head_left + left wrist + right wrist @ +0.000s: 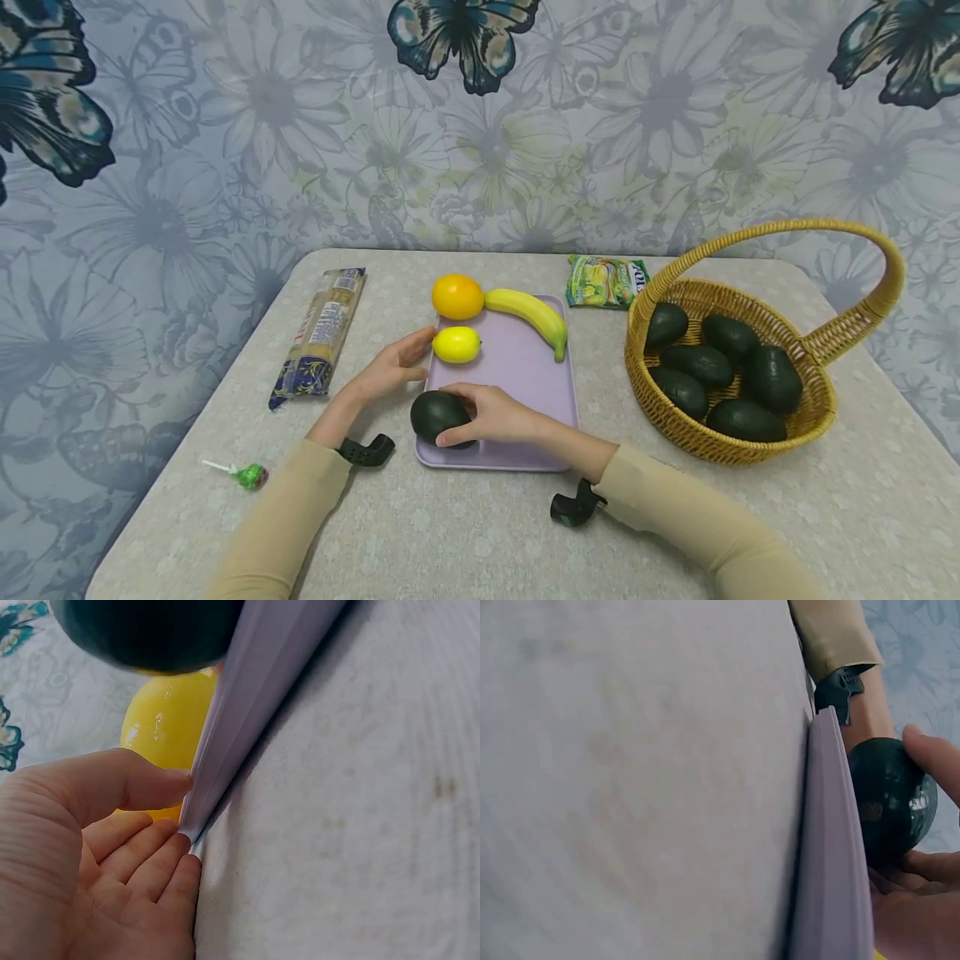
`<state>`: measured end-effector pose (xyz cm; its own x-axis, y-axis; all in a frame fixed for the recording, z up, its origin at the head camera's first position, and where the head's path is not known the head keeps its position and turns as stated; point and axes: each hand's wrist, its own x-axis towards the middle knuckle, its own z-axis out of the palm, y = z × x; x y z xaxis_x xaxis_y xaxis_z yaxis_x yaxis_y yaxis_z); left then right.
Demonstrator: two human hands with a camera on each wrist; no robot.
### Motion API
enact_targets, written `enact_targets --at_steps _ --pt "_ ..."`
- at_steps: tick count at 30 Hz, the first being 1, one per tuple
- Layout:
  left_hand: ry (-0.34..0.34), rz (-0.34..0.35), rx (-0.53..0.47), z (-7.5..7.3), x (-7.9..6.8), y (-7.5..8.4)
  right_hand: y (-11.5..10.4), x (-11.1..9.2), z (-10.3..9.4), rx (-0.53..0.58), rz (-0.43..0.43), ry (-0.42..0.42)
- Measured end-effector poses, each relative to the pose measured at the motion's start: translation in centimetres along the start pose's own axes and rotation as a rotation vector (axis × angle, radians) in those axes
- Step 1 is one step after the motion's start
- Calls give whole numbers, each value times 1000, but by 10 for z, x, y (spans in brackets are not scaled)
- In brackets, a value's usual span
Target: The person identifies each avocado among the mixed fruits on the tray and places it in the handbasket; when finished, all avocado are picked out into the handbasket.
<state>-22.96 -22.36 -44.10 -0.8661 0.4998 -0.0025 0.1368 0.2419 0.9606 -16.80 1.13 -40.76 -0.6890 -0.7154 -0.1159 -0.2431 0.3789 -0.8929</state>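
My right hand (495, 414) grips a dark green avocado (437, 417) over the near left corner of a lilac tray (521, 400). In the right wrist view the thumb and fingers sit on opposite sides of the avocado (891, 799), just above the tray's rim (832, 847). My left hand (386, 371) is at the tray's left edge, beside a yellow lemon (456, 345). Its fingers are extended, with the fingertips and thumb right at the rim in the left wrist view. An orange (457, 297) and a banana (528, 315) lie at the tray's far end.
On the right stands a wicker basket (731, 454) with a tall handle, holding several avocados (697, 365). A green packet (606, 282) lies at the back. To the left are a long pasta bag (321, 337) and a lollipop (251, 476). A patterned wall (495, 150) rises behind the table.
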Motion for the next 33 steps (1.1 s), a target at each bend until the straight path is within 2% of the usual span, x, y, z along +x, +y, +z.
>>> enact_targets --at_steps 10,16,20,24,29,33 --pt "1 -17 11 0 -1 2 1 -6 3 -38 -118 -100" --pt "-5 -8 13 0 -1 0 -15 -23 -11 24 -188 -164" --pt "-6 -4 -3 1 1 0 -33 -43 -33 50 -292 -183" --pt "2 -20 -8 1 1 0 -50 -69 -64 64 -374 -166" --pt "-6 -24 -14 1 0 0 -63 -106 -105 86 -377 -106" --pt "-15 -4 -3 1 0 1 -59 -135 -132 65 -373 -31"
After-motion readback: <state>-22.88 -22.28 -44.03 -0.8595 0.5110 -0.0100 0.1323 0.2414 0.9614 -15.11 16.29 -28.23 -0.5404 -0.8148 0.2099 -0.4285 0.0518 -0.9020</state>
